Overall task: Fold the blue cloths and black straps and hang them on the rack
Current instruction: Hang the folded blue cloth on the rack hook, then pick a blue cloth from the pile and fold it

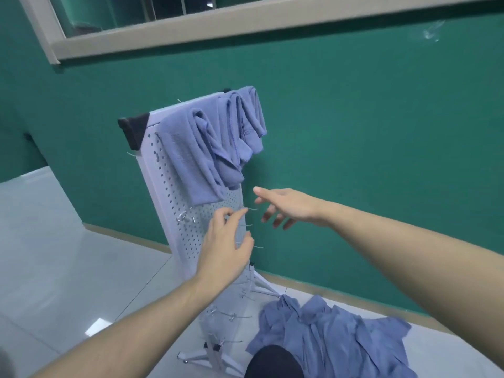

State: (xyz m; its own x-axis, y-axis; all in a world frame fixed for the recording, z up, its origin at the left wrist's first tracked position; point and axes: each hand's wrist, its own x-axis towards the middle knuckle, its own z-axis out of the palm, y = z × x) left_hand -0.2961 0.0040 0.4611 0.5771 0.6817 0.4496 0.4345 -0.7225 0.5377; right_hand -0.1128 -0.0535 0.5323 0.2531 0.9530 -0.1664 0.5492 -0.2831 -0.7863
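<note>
Blue cloths already hang folded over the top edge of the white pegboard rack, several side by side, and more of them lie in a loose heap on the floor by the rack's foot. Neither of my hands holds anything now. My left hand is up against the board with fingers loosely bent near a thin wire hook; whether a fingertip touches it I cannot tell. My right hand reaches in beside it, fingers spread and relaxed, just short of the board.

I see no black straps for certain — only a dark shape at the bottom edge that I cannot identify.

The cloths look soft, light and limp, so I judge they will sag and unfold if pinched at one corner. Better to take one by two corners, fold it flat, then grip along the fold — the hooks look thin, so a thick bundle may slip.
</note>
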